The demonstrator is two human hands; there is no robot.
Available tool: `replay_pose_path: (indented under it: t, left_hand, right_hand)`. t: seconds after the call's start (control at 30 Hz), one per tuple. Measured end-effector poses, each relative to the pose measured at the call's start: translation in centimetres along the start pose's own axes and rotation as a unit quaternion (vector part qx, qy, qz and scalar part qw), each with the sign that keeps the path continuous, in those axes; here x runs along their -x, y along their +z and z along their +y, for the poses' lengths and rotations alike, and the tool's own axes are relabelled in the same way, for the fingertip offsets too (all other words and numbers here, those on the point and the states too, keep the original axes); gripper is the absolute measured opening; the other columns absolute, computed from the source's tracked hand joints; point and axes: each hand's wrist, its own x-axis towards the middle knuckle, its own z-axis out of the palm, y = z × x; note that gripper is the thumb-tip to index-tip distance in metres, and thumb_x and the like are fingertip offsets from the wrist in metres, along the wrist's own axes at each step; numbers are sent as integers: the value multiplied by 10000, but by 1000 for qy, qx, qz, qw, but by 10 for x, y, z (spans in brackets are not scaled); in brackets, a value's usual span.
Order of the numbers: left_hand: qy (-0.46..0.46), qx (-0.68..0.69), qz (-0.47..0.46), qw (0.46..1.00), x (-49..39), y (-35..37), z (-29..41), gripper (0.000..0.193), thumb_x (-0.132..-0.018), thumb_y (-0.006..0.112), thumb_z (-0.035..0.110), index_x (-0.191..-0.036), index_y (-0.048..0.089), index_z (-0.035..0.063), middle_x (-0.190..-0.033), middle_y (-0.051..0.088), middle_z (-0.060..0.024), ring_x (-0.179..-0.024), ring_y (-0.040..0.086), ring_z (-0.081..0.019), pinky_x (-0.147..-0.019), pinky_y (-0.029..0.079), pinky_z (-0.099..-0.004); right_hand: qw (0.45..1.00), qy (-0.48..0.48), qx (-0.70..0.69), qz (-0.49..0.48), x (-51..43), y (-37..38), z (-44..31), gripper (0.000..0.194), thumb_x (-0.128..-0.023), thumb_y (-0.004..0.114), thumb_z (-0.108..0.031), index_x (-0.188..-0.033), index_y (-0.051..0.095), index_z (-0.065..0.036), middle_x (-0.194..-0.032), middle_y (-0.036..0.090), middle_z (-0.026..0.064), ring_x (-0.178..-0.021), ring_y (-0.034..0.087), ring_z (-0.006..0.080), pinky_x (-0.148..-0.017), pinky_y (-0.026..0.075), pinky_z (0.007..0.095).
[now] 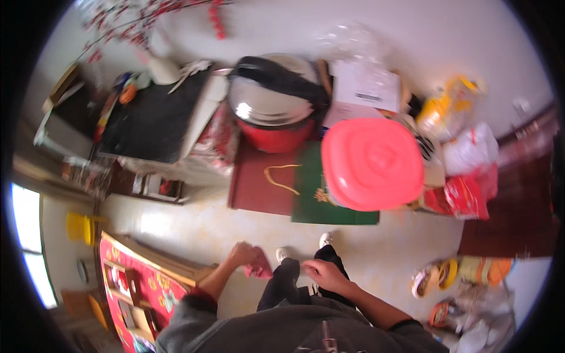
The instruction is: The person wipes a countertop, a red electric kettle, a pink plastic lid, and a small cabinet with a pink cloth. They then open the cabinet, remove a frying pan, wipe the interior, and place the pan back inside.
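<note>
My left hand (242, 254) is closed around a folded pink cloth (258, 264), which hangs out on its right side, above the floor. In front of my body, near my thigh, is my right hand (325, 273); its fingers are curled and blurred, and nothing shows in them. Beyond both hands stands a dark red box or low cabinet top (265, 185) with a green gift bag (335, 216) lying on it. On these rest a red pot with a steel lid (265, 103) and a container with a pink plastic lid (373, 163).
At the left is a table with a red floral cover (163, 287). A black-topped table (150, 123) stands against the wall. Plastic bags (470, 150) crowd the right end of the surface ahead. Slippers (426, 280) and more bags lie on the floor at right.
</note>
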Motion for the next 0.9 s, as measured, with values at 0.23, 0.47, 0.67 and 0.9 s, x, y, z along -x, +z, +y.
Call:
replay_pose_path:
  t: [0.23,0.47,0.67,0.9]
  left_hand:
    - [12,627,109,771,15,-32,144,286,-973,569,126,-1210,618,-26,-1004,717,-102,-890,682,-207,-786,570,-334]
    - [28,419,366,830,1,-115,224,218,-907,618,68,-1105,671,-7,-1092,688,-191,-980,661,-281,-869,529,-393]
    - [152,50,537,828,-60,-216,296,462,-793,693,61,-1248,614,53,-1380,525,-211,-1261,510,-386,-1054,391,-535]
    - [83,-157,434,883,-119,-251,337,948,-730,824,357,-1527,370,120,-1583,319,-231,-1482,271,-418,-1187,180,-590]
  right_hand:
    - [889,149,-430,-54,0,3,3,529,-986,610,-153,-1455,386,-58,-1201,646,94,-1052,664,230,-884,559,355]
    - [880,-2,-378,288,48,-128,69,258,-886,553,-45,-1133,589,20,-960,692,123,-822,690,168,-734,559,304]
    - [925,77,-208,308,-24,-223,145,300,-854,655,-143,-1087,571,24,-1082,621,152,-978,658,265,-747,570,340]
    - [969,21,170,179,34,-173,220,292,-768,725,-247,-971,652,-51,-1039,622,183,-913,624,401,-790,534,490]
